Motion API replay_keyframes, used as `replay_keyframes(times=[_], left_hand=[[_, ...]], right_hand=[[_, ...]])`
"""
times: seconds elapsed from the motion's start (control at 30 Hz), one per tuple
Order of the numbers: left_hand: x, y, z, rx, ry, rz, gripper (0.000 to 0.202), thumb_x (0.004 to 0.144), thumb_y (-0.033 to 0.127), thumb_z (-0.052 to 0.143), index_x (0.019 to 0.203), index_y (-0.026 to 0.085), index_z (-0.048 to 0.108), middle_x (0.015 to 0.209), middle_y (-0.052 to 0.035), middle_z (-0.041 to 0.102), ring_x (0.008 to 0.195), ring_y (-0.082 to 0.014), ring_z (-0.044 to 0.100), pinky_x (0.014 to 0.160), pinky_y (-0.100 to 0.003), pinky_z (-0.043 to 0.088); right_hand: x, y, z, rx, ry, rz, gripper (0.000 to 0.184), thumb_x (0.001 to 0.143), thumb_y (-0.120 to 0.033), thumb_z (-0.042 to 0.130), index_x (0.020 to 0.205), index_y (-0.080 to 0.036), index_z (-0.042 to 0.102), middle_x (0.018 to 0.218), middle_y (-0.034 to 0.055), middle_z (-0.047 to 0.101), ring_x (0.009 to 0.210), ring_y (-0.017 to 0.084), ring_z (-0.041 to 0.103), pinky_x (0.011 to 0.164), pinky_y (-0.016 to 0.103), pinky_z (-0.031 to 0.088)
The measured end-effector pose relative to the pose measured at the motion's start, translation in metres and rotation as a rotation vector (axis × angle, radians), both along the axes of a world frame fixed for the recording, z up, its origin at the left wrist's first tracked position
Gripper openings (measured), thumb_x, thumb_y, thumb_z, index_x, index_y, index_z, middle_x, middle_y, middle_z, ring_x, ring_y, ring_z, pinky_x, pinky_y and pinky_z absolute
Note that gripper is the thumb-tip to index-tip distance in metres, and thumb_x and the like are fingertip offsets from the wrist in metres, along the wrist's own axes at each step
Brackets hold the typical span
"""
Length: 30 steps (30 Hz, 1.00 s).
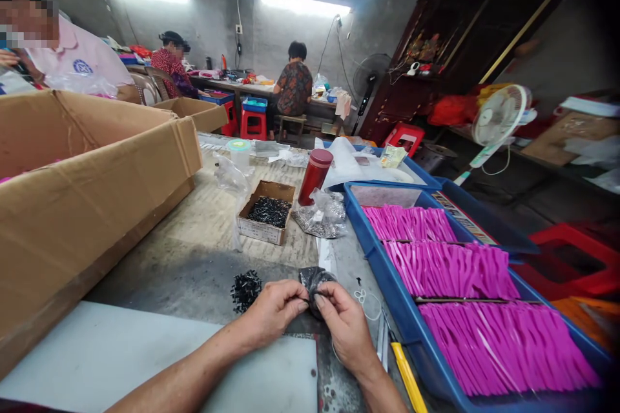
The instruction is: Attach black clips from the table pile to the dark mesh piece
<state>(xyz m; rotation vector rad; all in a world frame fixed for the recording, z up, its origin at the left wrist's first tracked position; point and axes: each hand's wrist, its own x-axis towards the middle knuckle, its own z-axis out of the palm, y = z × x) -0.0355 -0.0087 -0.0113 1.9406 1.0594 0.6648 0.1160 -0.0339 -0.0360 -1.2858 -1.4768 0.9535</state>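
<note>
My left hand and my right hand meet near the table's front edge, fingertips pinched together on a small clear plastic bag of dark parts. Both hands are closed on it. A loose heap of small black screws lies on the table just left of my left hand. A white board lies under my forearms.
A big open cardboard box fills the left. A small box of black screws, a red bottle and a bag of silvery parts stand mid-table. A blue tray of magenta strips lies right. People sit behind.
</note>
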Motion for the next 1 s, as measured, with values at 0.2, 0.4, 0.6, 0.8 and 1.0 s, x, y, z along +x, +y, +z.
replay_keyframes(times=[0.2,0.4,0.6,0.8,1.0], left_hand=[[-0.0010,0.0010,-0.0009,-0.004,-0.016,0.006,0.011,0.071,0.016,0.045,0.065,0.014,0.055,0.059,0.0026,0.052,0.058,-0.0093,0.045,0.057,-0.017,0.035],[-0.0019,0.0013,0.0023,0.020,-0.025,0.021,0.012,0.072,0.016,0.046,0.065,0.015,0.055,0.062,0.0015,0.054,0.060,-0.0097,0.046,0.059,-0.018,0.036],[-0.0024,0.0013,0.0032,0.029,-0.029,0.008,0.011,0.072,0.015,0.045,0.067,0.015,0.056,0.063,0.0014,0.054,0.062,-0.0096,0.047,0.060,-0.018,0.036],[-0.0019,0.0005,0.0044,0.034,-0.023,-0.007,0.012,0.072,0.015,0.045,0.066,0.016,0.056,0.062,0.0016,0.054,0.060,-0.0096,0.046,0.058,-0.018,0.036],[-0.0025,0.0007,0.0021,0.054,-0.023,-0.011,0.012,0.072,0.015,0.046,0.066,0.015,0.056,0.062,0.0019,0.054,0.060,-0.0093,0.046,0.059,-0.017,0.036]], right_hand=[[0.0011,-0.0008,0.0069,0.068,-0.077,0.070,0.014,0.077,-0.022,0.043,0.078,-0.018,0.056,0.073,0.0027,0.056,0.071,0.015,0.052,0.065,0.025,0.041],[0.0002,-0.0019,0.0024,0.024,-0.014,0.062,0.015,0.075,-0.021,0.044,0.087,-0.017,0.053,0.071,0.0019,0.056,0.064,0.013,0.051,0.058,0.023,0.043],[0.0007,-0.0025,0.0007,-0.010,-0.015,0.098,0.014,0.075,-0.022,0.043,0.086,-0.017,0.049,0.065,-0.0014,0.049,0.058,0.011,0.047,0.055,0.021,0.040],[0.0012,-0.0025,0.0018,-0.011,-0.014,0.107,0.013,0.075,-0.020,0.043,0.086,-0.018,0.048,0.064,-0.0021,0.046,0.056,0.010,0.045,0.052,0.021,0.039],[0.0013,-0.0025,0.0004,-0.016,0.002,0.107,0.012,0.074,-0.020,0.043,0.085,-0.018,0.048,0.062,-0.0028,0.045,0.055,0.010,0.044,0.052,0.020,0.038]])
